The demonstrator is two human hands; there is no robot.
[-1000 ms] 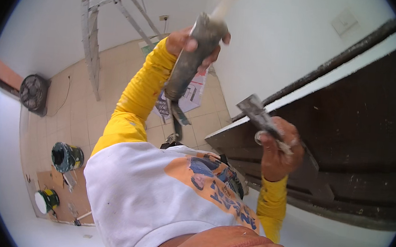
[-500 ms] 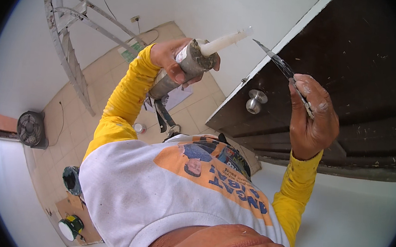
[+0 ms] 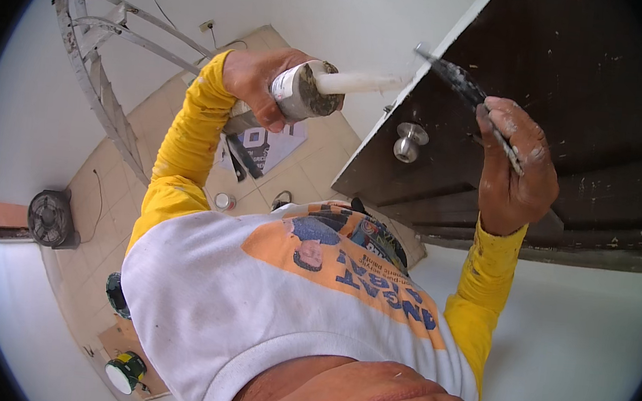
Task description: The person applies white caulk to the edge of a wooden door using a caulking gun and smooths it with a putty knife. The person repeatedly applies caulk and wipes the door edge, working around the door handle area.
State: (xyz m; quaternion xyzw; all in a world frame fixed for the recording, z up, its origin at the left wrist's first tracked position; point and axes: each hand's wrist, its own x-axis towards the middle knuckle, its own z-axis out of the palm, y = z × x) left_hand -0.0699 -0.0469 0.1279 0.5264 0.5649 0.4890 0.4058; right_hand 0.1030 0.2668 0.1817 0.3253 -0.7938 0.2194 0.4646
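In the head view, my left hand (image 3: 253, 88) is closed around a grimy caulking gun with a cartridge (image 3: 296, 95), whose white nozzle (image 3: 354, 83) points rightward. My right hand (image 3: 522, 176) grips a paint-smeared putty knife (image 3: 468, 87) raised diagonally, its tip just above the nozzle's end; whether they touch I cannot tell. Behind the right hand stands a dark brown, scuffed door (image 3: 597, 102) with a round metal knob (image 3: 410, 146) and a pale edge. Yellow sleeves cover both forearms.
A paint-spotted ladder (image 3: 98, 82) leans at upper left. On the tiled floor (image 3: 117, 213) are a black fan (image 3: 52, 217), a printed sheet (image 3: 284, 144), a small container (image 3: 224, 201), two tins (image 3: 123, 372) (image 3: 116, 293) and cardboard (image 3: 116, 339). White walls (image 3: 337, 15) surround the corner.
The caulking gun has shifted left and tilted, swinging its nozzle from upward to rightward. My right hand with the putty knife has risen and moved right. The view has shifted, exposing the knob.
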